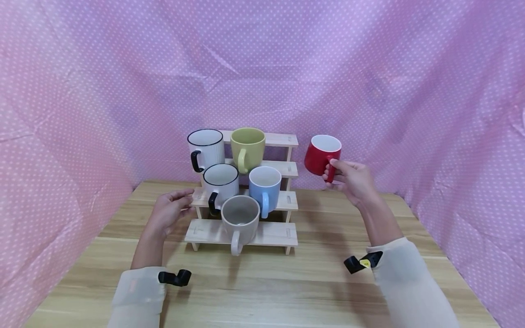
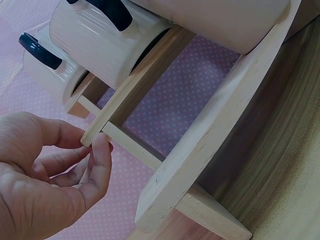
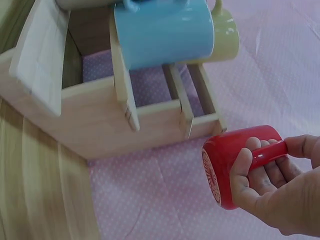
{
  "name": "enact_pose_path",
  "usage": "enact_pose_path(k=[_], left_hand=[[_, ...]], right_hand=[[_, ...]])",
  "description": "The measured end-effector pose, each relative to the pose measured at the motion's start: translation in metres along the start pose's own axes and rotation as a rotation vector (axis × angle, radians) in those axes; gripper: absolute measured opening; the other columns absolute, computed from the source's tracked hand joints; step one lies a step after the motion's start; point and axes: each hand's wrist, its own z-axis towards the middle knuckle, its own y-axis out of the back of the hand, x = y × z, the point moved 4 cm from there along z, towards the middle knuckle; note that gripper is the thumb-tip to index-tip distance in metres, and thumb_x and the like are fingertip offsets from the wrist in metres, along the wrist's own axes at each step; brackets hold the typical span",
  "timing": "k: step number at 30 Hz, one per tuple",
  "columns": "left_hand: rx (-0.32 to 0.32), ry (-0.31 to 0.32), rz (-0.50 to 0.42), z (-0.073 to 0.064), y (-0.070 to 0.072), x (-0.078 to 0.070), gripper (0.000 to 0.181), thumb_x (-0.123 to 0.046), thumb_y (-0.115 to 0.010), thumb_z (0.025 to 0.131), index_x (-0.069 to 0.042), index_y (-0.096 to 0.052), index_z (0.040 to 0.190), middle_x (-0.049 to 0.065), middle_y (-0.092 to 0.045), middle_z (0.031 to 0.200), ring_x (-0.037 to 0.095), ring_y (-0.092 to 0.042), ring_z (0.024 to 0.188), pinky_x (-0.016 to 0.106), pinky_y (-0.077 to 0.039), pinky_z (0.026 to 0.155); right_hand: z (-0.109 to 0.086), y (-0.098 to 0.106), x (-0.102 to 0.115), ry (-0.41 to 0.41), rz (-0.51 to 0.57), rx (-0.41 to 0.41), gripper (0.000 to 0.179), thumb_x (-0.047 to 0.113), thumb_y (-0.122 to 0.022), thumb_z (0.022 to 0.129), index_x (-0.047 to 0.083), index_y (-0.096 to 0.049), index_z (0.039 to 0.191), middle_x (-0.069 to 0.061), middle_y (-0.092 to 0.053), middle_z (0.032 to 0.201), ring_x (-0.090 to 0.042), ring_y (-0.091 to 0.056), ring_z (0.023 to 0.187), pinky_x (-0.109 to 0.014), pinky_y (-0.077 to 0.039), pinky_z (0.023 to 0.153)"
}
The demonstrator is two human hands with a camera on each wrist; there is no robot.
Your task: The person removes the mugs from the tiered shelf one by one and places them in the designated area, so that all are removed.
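Observation:
My right hand [image 1: 354, 180] holds a red mug [image 1: 315, 160] by its handle, in the air to the right of a stepped wooden stand [image 1: 280, 233]. The mug is white inside, and its patterned base shows in the right wrist view. At the stand's left side, the thumb and fingers of my left hand [image 2: 55, 175] pinch the end of a step. On the stand are two white mugs with black rims and handles, one higher [image 1: 213, 155] and one lower [image 1: 226, 192], plus a yellow-green mug [image 1: 255, 152], a light blue mug [image 1: 257, 193] and a beige mug [image 1: 246, 232] on the lowest step.
The stand rests on a wood-grain table [image 1: 262, 291]. Pink dotted cloth [image 1: 262, 68] hangs behind and along both sides. Each sleeve cuff carries a small black camera, the left one [image 1: 175, 278] and the right one [image 1: 362, 263].

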Motion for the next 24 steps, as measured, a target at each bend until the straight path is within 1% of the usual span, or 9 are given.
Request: enact_pose_path(k=[5,13,19,24], left_hand=[[-0.001,0.0,-0.004,0.001,-0.001,-0.001,0.044,-0.006,-0.053,0.105,0.013,-0.046,0.145,0.004,-0.055,0.115,0.008,-0.06,0.091,0.025,-0.06,0.091],[0.004,0.006,-0.021,0.004,-0.003,0.0,0.046,-0.005,-0.053,0.105,0.013,-0.044,0.147,0.004,-0.056,0.113,0.008,-0.059,0.09,0.021,-0.06,0.085],[-0.004,0.007,-0.015,0.004,-0.002,0.0,0.045,-0.005,-0.053,0.105,0.012,-0.044,0.147,0.003,-0.056,0.113,0.007,-0.059,0.09,0.02,-0.06,0.083],[-0.007,0.01,-0.005,0.003,-0.001,0.0,0.045,-0.005,-0.052,0.106,0.012,-0.044,0.146,0.003,-0.056,0.114,0.008,-0.059,0.091,0.021,-0.06,0.086]], right_hand=[[0.0,0.017,-0.002,0.001,0.004,-0.059,0.017,0.014,-0.067,0.101,0.002,-0.074,0.092,-0.007,-0.069,0.082,-0.02,-0.07,0.073,-0.03,-0.065,0.069],[0.001,0.049,-0.013,0.009,0.007,-0.133,0.019,0.012,-0.064,0.102,0.002,-0.073,0.089,-0.005,-0.069,0.081,-0.019,-0.07,0.071,-0.028,-0.063,0.065],[0.002,0.07,-0.026,0.024,0.022,-0.149,0.019,0.012,-0.063,0.102,-0.001,-0.072,0.092,-0.006,-0.068,0.08,-0.018,-0.069,0.07,-0.028,-0.063,0.065],[0.004,0.088,-0.04,0.025,0.091,-0.156,0.018,0.009,-0.061,0.103,0.001,-0.071,0.091,-0.007,-0.067,0.078,-0.02,-0.067,0.07,-0.029,-0.063,0.065]])
